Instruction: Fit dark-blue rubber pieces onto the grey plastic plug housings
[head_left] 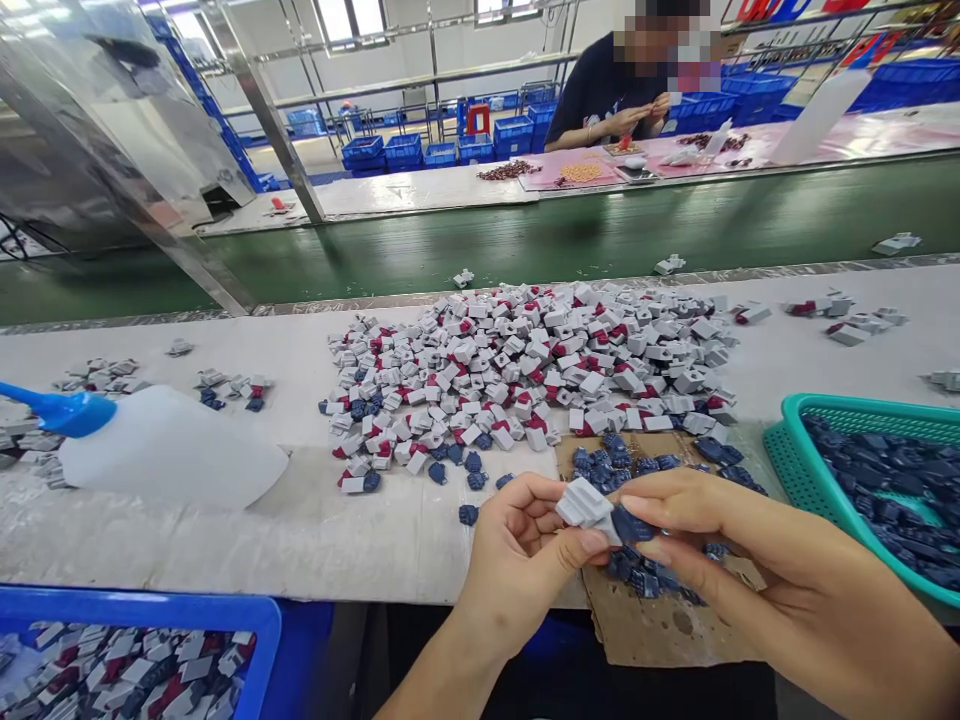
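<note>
My left hand (517,560) pinches a small light-grey plastic part (585,503) with a stepped top. Between the thumb and fingers of my right hand (720,560) is a dark blue plastic piece (631,524), which touches the right side of the grey part. Whether the two are joined I cannot tell. Below my hands, more dark blue pieces (645,575) lie on a sheet of brown cardboard (652,635). Just beyond spreads a large heap of grey parts with dark red pieces (525,360).
A white squeeze bottle with a blue nozzle (165,445) lies at left. A blue bin (266,640) of parts stands front left, a green basket (791,440) of dark blue pieces at right. Behind runs a green conveyor belt (420,245); a person (600,95) works across it.
</note>
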